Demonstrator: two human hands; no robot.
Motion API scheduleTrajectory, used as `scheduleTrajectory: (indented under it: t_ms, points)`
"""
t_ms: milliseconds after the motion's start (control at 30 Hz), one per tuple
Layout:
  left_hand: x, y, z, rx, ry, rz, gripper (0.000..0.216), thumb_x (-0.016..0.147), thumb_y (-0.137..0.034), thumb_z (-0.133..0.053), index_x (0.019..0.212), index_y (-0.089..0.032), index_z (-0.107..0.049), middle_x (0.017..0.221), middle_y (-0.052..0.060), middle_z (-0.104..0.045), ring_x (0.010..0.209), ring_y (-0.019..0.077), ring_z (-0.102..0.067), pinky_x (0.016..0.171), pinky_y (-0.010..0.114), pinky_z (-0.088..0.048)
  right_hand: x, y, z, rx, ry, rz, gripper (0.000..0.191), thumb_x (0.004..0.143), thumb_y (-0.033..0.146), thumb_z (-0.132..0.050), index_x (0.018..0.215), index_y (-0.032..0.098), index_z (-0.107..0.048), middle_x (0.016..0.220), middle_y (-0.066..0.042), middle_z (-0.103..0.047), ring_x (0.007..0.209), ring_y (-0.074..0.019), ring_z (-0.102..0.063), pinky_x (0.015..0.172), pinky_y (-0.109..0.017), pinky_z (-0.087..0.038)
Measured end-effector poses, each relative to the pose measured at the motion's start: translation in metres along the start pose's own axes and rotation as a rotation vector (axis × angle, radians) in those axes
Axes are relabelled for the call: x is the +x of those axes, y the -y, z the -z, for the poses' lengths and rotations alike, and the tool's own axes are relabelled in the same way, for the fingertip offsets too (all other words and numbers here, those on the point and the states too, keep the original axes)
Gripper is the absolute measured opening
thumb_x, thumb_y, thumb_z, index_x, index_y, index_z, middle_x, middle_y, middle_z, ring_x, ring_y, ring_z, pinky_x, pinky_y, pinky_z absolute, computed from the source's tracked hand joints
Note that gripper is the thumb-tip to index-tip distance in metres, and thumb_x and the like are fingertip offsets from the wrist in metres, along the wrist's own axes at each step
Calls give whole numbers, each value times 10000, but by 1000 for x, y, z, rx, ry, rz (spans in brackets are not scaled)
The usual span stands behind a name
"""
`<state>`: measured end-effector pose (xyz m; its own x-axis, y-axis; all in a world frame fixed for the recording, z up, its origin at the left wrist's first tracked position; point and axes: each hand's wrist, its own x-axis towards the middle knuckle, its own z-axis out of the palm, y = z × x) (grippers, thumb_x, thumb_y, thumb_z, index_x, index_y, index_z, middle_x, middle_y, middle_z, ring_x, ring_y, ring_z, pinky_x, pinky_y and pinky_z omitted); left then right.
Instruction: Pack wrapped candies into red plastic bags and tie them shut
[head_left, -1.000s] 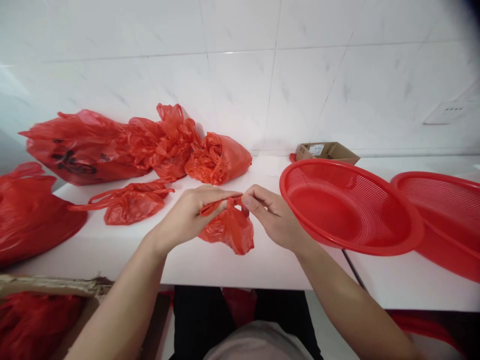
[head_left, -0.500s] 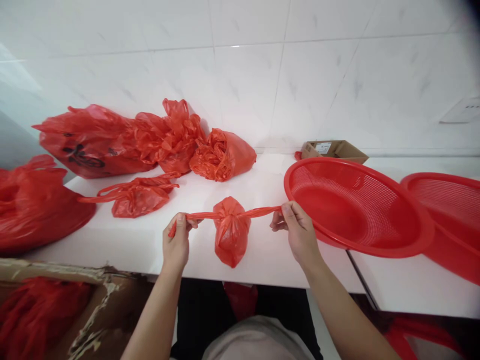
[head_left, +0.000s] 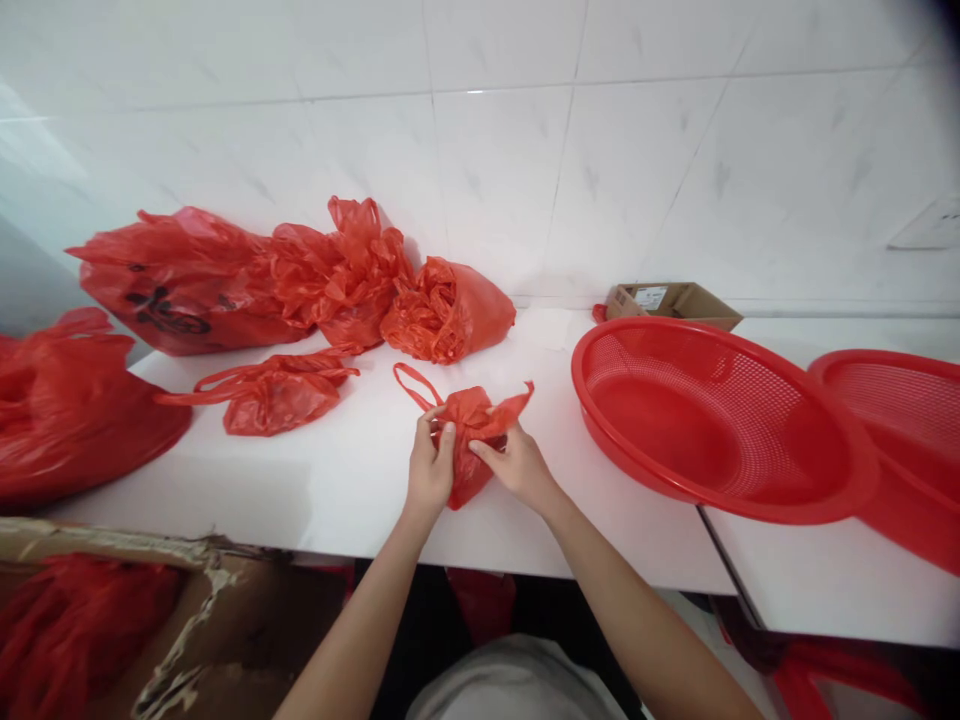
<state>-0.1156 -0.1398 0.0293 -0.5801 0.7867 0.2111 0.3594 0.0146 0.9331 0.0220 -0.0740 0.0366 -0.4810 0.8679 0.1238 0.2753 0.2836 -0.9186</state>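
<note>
small red bag (head_left: 468, 482) on white table (head_left: 360, 510), by mid front edge. left hand (head_left: 431, 470) and right hand (head_left: 521, 465) at either side, fingers closed, gripping its gathered plastic. one handle loops out left, another end points right. looser red bag (head_left: 281, 400) nearer the left edge; red colander (head_left: 675, 430) reaches over the right edge.

At the front edge of the smooth tabletop (head_left: 360, 495), the carrier bag (head_left: 466, 486) is thin, crinkled plastic with a soft sheen. Over the right edge, the colander (head_left: 660, 425) is smooth, glossy plastic. By the back edge, the small carton (head_left: 709, 308) is matt cardboard; below the front-left corner, the large carton (head_left: 97, 533) is rougher, torn cardboard.
</note>
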Motion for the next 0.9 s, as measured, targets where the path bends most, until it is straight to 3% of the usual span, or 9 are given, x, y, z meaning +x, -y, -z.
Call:
scheduleTrajectory:
  t_ms: [100,200,367,567,733,900]
  points:
    - [1,6,-2,118,73,-4,443,919,-410,-496,1330,-246,-463,1030,63,-655,879,208,-643,843,379,-510,2,-9,-1,-121,39,-36,483,845,299,-600,1308,197,-507,1113,-83,-696,1023,-231,-654,895,-381,-487]
    - [4,11,3,224,123,-6,452,909,-393,-511,1337,-251,-482,975,60,-681,815,228,-644,807,398,-507,4,-19,3,-201,73,-79,438,858,287,-583,1284,190,-559,1158,-84,-687,1065,-240,-644,914,-375,-483]
    - [14,17,3,345,156,-9,473,915,-375,-494,1366,-232,-473,1135,98,-684,958,274,-656,850,422,-498,8,-27,2,-261,62,-101,419,880,316,-563,1290,230,-577,1290,-55,-627,1179,-233,-587,954,-355,-462]
    - [32,14,-2,467,155,-10,395,922,-371,-482,1271,-208,-569,1236,119,-663,1076,306,-633,909,437,-478,23,-28,3,-384,73,-173,301,887,397,-556,1041,192,-713,1014,-91,-726,965,-266,-667,791,-349,-483]
    - [43,13,-6,551,156,-11,343,926,-371,-470,1199,-225,-619,1161,111,-697,1041,313,-650,876,430,-491,32,-25,4,-442,58,-197,318,888,429,-553,1027,190,-712,989,-89,-728,933,-256,-669,737,-317,-465]
    - [39,17,-9,576,139,-16,407,942,-392,-435,1283,-216,-570,1275,129,-639,1099,328,-628,895,453,-487,28,-25,1,-481,47,-208,350,903,454,-517,1006,184,-715,967,-99,-725,906,-259,-667,719,-320,-457]
